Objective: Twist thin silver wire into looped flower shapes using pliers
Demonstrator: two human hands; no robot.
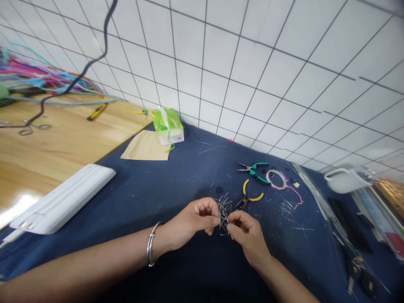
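Note:
Between my two hands is a tangled bundle of thin silvery wire point(224, 206), with loose ends sticking up from it. My left hand point(202, 216), with a silver bangle on the wrist, pinches the bundle from the left. From the other side my right hand point(248, 235) pinches it with thumb and forefinger. The fingers partly hide the bundle's lower part. Just beyond the hands lie small yellow-handled pliers point(249, 197). Farther back rest green-handled long-nose pliers point(255, 171), spread apart, beside a ring-shaped coil of pale wire point(276, 180).
Wire offcuts point(288, 207) litter the dark blue cloth point(142, 189). A white power strip point(66, 200) lies at left. A green tissue pack point(168, 126) stands by the tiled wall near brown paper point(147, 146). At right are a white mug point(347, 180) and keys point(355, 271).

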